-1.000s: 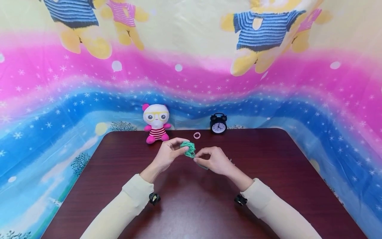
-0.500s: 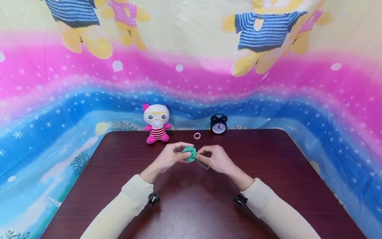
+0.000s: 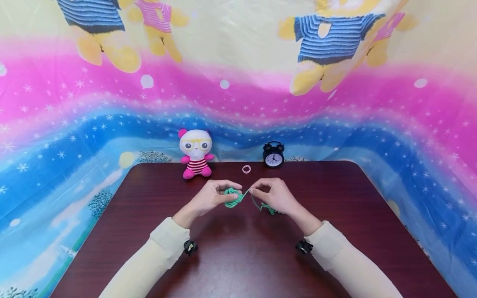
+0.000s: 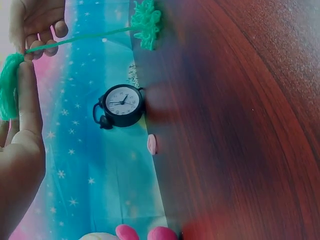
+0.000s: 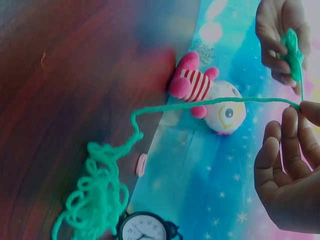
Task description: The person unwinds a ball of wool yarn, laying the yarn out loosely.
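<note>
A small wound bundle of green yarn (image 3: 232, 199) is held between the thumb and fingers of my left hand (image 3: 205, 203), above the table. My right hand (image 3: 276, 196) pinches the yarn strand (image 5: 200, 102) between thumb and fingertip, a short way to the right of the bundle. From that pinch the strand runs down to a loose, loopy heap of the same yarn (image 5: 95, 202) on the table. In the head view the right hand partly covers this heap. The left wrist view shows the bundle (image 4: 9, 87) at its left edge, close to the fingers.
Along the back of the dark wooden table (image 3: 231, 256) sit a plush panda (image 3: 195, 155) in a striped top and a black alarm clock (image 3: 273, 155). A pink ring-shaped band (image 3: 246, 169) lies between them. Behind hangs a printed cloth (image 3: 238, 95).
My left hand has lowered the bundle a little and turned it. The right hand has moved slightly up and right, so strand now shows between the hands and more of the loose heap is visible.
</note>
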Demonstrator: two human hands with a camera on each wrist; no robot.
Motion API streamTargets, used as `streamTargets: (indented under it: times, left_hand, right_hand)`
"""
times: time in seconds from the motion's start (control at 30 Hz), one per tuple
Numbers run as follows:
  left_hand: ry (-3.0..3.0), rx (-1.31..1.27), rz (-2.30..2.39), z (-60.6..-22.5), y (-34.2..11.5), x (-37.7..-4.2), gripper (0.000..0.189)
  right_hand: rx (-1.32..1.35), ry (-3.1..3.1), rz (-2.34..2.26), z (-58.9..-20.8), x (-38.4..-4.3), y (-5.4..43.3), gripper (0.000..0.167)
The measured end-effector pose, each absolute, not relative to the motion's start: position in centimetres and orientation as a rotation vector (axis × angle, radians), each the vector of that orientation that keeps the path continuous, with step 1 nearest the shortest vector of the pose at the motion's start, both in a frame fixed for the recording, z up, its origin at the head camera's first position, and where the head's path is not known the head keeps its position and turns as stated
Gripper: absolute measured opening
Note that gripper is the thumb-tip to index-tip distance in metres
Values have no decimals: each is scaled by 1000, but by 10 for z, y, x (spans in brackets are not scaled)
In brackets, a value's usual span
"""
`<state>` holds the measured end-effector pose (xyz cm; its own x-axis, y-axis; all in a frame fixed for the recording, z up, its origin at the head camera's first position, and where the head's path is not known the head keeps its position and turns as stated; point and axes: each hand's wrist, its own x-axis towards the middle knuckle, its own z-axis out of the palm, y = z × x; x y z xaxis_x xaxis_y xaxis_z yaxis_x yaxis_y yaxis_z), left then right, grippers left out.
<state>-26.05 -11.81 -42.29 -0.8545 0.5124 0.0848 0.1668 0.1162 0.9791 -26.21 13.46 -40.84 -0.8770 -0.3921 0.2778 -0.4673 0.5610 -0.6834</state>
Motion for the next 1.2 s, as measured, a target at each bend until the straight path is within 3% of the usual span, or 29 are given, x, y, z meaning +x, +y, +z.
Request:
streamTargets:
  times: [0.53,0.8,1.2]
  left_hand:
    - [2066,670,1795,-424,-121,-264,42]
    - [2088,685,1705,-422,-123,-263,44]
    - [2064,705,1642,-424,-126,-261,40]
  right_hand:
    - [574,-2642,1288,-398,-273,159,6]
    - [525,-2622,1284,-395,-277,169,17]
    - [426,-2589,1269,-394,-283,184,21]
